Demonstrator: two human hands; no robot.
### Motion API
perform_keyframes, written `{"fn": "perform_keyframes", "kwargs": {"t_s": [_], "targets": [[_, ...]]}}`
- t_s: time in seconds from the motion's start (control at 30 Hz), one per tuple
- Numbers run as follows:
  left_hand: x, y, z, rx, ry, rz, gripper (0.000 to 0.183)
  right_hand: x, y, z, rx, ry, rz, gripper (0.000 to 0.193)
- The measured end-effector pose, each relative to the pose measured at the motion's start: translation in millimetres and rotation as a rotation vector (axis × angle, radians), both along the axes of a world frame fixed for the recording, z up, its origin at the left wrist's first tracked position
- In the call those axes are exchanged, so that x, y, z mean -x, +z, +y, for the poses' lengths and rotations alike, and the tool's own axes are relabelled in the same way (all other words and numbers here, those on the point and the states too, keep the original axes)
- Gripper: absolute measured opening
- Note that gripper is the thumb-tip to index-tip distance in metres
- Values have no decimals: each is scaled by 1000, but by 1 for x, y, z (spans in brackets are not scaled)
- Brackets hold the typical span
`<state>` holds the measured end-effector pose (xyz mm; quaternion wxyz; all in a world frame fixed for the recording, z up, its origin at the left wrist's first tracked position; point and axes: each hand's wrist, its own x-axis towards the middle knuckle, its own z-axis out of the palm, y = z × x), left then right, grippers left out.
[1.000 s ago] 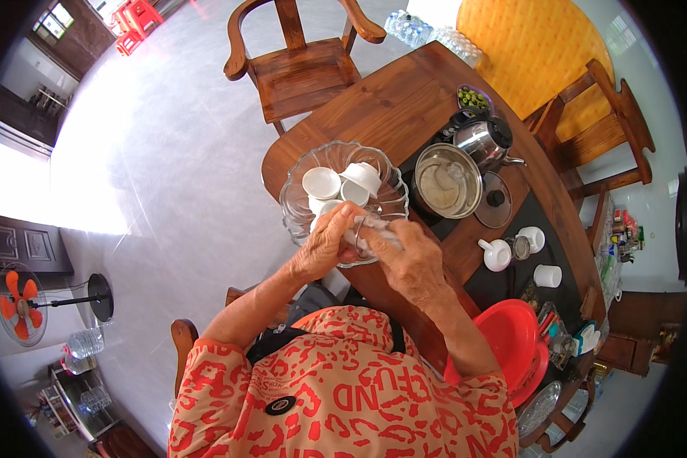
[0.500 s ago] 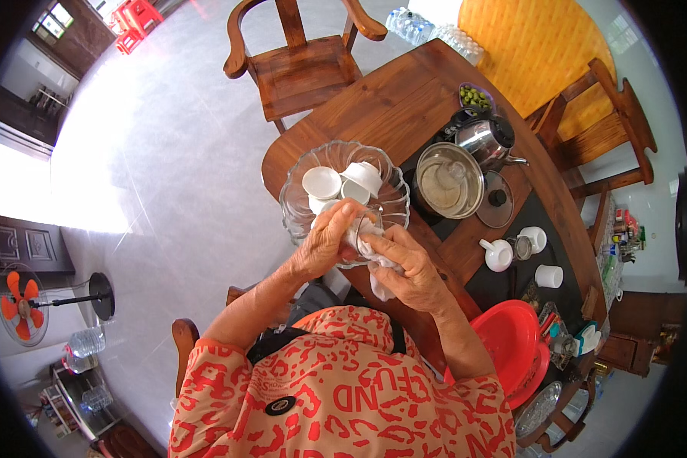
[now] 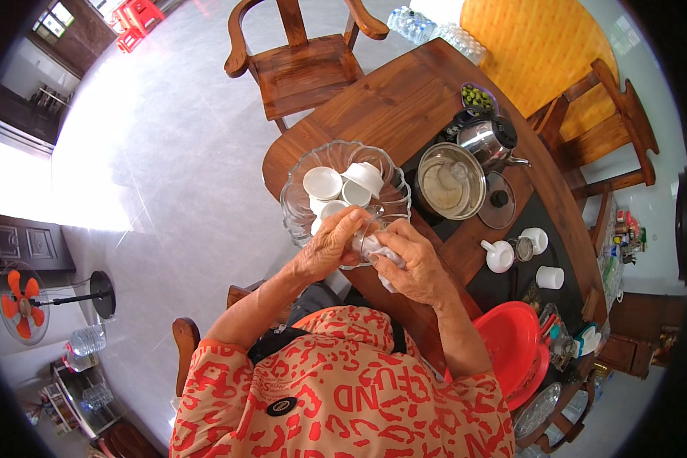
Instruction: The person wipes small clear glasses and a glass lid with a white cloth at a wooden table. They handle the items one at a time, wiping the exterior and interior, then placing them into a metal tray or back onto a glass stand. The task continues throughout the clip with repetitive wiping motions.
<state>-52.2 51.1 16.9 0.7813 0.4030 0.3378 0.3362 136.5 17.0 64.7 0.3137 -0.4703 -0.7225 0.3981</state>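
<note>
Close in front of my body, over the near side of a large scalloped glass bowl (image 3: 397,168), my two hands meet. A small clear glass cup (image 3: 370,227) is gripped in my left hand (image 3: 328,246), partly hidden by the fingers. My right hand (image 3: 416,266) is closed on a white cloth (image 3: 374,247), pressed against the glass cup. Several small white cups (image 3: 323,183) rest in the bowl at various tilts; my left hand covers part of the nearest ones.
Right of the bowl stand a steel pot (image 3: 452,182), a kettle (image 3: 488,141) and a glass lid (image 3: 496,200). A white teapot (image 3: 498,256), a white cup (image 3: 549,276) and red basins (image 3: 504,336) are farther right. A wooden armchair (image 3: 305,76) stands beyond the table (image 3: 374,99).
My right hand has shifted slightly up and turned around the glass cup, gathering the cloth closer. Less cloth hangs below the hands. The bowl and its cups stay put.
</note>
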Motion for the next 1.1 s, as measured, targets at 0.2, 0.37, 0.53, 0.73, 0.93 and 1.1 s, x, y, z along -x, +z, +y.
{"fn": "perform_keyframes", "kwargs": {"t_s": [0.2, 0.37, 0.53, 0.73, 0.93, 1.1], "targets": [[-7, 6, 1, 28, 45, -80, 41, -6, -4, -2, -92, -116, 246, 27], [-10, -5, -3, -9, -48, -306, 36, 9, -5, 16, -429, -295, 53, 30], [-7, 7, 0, -92, -11, -104, 45, 7, -14, 8, -279, -350, 11, 24], [-6, 4, 1, -198, 4, -32, 55, -8, 6, -1, -153, -345, 173, 24], [-10, 2, -4, -383, 43, 140, 59, 15, 12, -5, -346, -308, -28, 31], [-14, 16, -12, -648, 125, 368, 61, 11, 2, 16, -70, -367, 163, 27]]}}
